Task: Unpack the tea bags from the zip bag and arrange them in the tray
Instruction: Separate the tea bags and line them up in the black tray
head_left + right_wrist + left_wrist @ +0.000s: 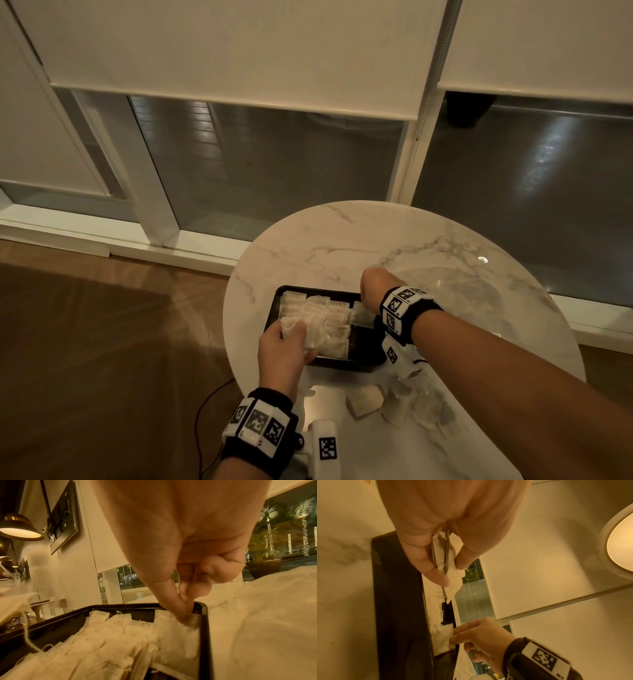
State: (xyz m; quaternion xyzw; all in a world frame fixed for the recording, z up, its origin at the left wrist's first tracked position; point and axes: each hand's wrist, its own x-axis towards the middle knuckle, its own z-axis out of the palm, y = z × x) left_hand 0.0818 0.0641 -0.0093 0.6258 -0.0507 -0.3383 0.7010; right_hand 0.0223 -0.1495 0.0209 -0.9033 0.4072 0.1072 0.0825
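A black tray [363,366] sits on the marble table, with a row of pale tea bags [325,320] overlapping across it. My left hand [291,337] grips a small bundle of tea bags [442,555] over the tray's near left corner. My right hand [364,301] is at the far right corner. Its thumb and finger pinch the top edge of one tea bag [176,635] lying against the tray rim [204,628]. The clear zip bag [428,407] lies crumpled on the table near me, right of the tray, with a few tea bags [364,399] beside it.
The round marble table [394,240] stands close to a glass wall with roller blinds. Wooden floor and a dark cable [205,404] lie to the left. A wrist-mounted camera body [325,445] hangs at the table's near edge.
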